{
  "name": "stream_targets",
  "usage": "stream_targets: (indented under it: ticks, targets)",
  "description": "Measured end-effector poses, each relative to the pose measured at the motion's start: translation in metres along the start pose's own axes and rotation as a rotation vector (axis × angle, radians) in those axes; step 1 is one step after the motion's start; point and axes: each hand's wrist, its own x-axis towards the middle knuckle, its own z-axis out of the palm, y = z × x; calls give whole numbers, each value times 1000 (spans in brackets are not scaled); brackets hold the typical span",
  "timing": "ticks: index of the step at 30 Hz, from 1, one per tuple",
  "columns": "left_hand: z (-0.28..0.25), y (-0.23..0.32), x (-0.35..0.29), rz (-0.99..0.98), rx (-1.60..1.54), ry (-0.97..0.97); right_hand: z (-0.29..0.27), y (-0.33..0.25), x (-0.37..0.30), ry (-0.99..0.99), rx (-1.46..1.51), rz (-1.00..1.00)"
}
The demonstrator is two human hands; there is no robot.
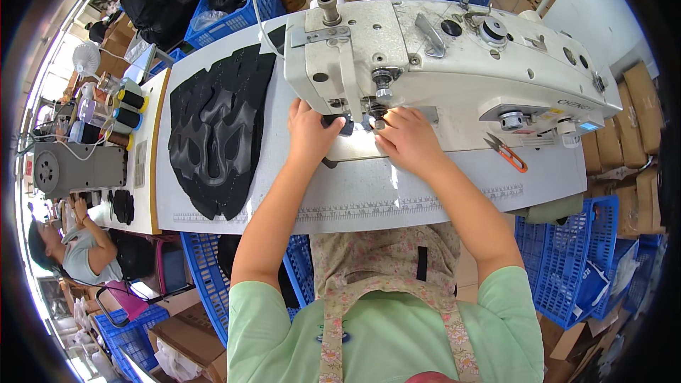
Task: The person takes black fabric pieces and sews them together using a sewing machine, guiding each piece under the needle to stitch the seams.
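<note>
A white industrial sewing machine (425,50) spans the table in front of me. My left hand (309,135) is left of the presser foot, its fingers bent and its thumb pressed on a small black piece of material (345,128). Most of that piece is hidden under the hand and the machine head. Close to the right of the needle area, my right hand (410,143) has its thumb and fingers curled together; what they grip is hidden. Left of my left hand, a stack of black molded panels (220,128) with raised shapes lies flat on the table.
Orange-handled thread snips (509,156) lie right of my right hand. A printed ruler (340,211) runs along the table's front edge (425,216). Blue crates (567,262) stand below at both sides. Another person (92,248) works at a bench on the left.
</note>
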Motion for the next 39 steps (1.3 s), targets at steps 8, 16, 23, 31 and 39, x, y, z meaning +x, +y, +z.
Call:
stream_targets:
  ticks: [8, 16, 23, 31, 39]
  targets:
    - [-1, 4, -4, -23, -43, -33, -1, -6, -3, -28, -24, -6]
    - [1, 5, -4, -25, -39, -34, -3, -8, -2, -75, -32, 39]
    - [3, 8, -4, -37, -45, -29, -2, -9, -2, -45, -43, 9]
    - [3, 9, -6, -42, -46, -29, -4, -12, -4, -46, -25, 22]
    - [5, 4, -3, -22, -23, -22, -3, -13, -3, -27, -32, 14]
